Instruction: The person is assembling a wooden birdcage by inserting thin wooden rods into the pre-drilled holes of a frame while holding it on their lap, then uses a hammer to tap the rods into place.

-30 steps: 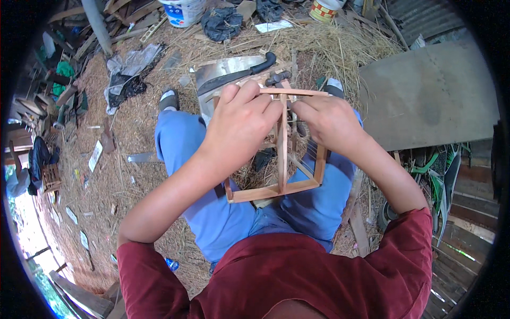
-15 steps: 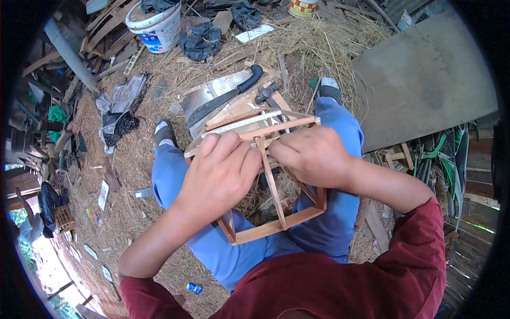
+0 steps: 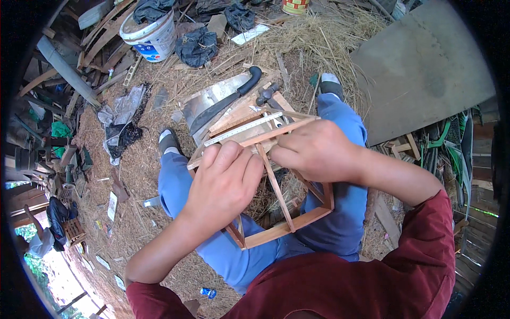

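A small frame of thin wooden strips [image 3: 287, 227] rests across my thighs, one strip running through its middle. My left hand [image 3: 226, 175] is closed over the frame's far bar, left of that middle strip. Just right of the strip, my right hand [image 3: 313, 151] is closed on the frame with its fingers curled under. The fingertips of both hands are hidden, so anything small pinched in them does not show. Beyond the frame's far side lie a pale ruler-like strip [image 3: 243, 128], a hammer [image 3: 267, 94] and a machete with a black handle [image 3: 219, 108].
A metal sheet [image 3: 199, 102] lies under the machete on straw-covered ground. Farther back stand a white bucket [image 3: 150, 38] and black plastic bags [image 3: 196, 47]. A large grey board [image 3: 425, 74] slopes at the right. At the far left a person [image 3: 40, 242] is partly visible.
The whole view has shifted slightly, moving the lap and frame a little right and down in the picture. Both hands keep nearly the same hold on the frame.
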Motion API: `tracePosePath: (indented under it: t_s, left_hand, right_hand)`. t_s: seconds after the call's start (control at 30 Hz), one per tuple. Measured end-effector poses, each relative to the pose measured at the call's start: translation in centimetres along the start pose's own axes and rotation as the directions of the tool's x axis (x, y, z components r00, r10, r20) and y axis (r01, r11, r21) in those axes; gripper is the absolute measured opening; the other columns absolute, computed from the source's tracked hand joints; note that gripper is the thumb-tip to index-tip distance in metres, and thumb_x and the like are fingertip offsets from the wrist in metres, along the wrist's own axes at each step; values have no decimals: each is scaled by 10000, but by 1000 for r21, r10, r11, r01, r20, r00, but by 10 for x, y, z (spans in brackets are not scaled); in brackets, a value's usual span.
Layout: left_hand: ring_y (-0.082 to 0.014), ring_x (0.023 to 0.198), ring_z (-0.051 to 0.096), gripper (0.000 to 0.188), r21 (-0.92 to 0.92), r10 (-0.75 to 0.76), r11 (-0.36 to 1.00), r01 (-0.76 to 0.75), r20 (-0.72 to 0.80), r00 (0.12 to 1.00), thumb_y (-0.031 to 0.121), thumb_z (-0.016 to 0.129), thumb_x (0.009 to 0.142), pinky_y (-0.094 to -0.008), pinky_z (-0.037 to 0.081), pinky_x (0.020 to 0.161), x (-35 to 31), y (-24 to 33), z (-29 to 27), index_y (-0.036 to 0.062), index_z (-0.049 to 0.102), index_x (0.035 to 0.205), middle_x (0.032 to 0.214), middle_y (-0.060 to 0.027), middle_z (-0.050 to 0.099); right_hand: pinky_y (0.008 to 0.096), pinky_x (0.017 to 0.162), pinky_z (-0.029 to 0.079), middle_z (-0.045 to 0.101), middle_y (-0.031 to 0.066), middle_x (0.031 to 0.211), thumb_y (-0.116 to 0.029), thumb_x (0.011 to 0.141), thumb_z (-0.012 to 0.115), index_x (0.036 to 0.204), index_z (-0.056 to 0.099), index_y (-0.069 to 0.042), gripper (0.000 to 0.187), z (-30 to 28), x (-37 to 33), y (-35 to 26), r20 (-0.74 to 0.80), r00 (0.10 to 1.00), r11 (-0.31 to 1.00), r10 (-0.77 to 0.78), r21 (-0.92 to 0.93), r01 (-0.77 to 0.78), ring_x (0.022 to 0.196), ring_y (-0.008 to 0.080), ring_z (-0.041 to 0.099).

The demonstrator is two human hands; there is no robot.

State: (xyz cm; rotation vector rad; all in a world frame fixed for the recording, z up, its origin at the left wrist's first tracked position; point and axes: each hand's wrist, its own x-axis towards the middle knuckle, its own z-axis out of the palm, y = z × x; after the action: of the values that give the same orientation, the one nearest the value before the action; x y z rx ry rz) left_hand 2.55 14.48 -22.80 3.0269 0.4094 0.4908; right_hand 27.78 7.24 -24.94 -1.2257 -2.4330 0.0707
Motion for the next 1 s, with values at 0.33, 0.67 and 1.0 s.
tracePosePath:
  t_s: [0.33, 0.67, 1.0]
  left_hand:
    - [-255, 1031, 640, 199, -19, -14, 1000, 14, -16, 1000, 143, 740, 859, -420, 460, 885, -4, 2, 5, 72, 703, 1041, 1004, -49, 714]
    - [-239, 971, 637, 233, 19, -199, 979, 201, -79, 977, 155, 848, 851, -413, 431, 872, -15, 7, -7, 123, 765, 1067, 945, 6, 688]
    - [-291, 1103, 640, 335, -78, -288, 957, 279, -166, 943, 151, 913, 807, -455, 448, 961, -28, 0, -19, 129, 773, 1110, 1106, -32, 708]
  right_hand:
    - [449, 628, 595, 710, 87, 819, -164, 868, 696, 1004, 661, -87, 160, 10, -8, -15, -64, 994, 996, 88, 33, -86, 737, 313, 763]
    - [459, 758, 595, 685, 99, 909, -123, 854, 729, 1028, 672, -60, 194, -19, -4, -14, 17, 993, 993, 120, 7, -120, 874, 323, 741]
    - [454, 883, 529, 706, 93, 1063, -88, 874, 819, 1115, 751, -79, 250, -18, -8, -23, -283, 936, 977, 211, 59, -203, 1021, 312, 702]
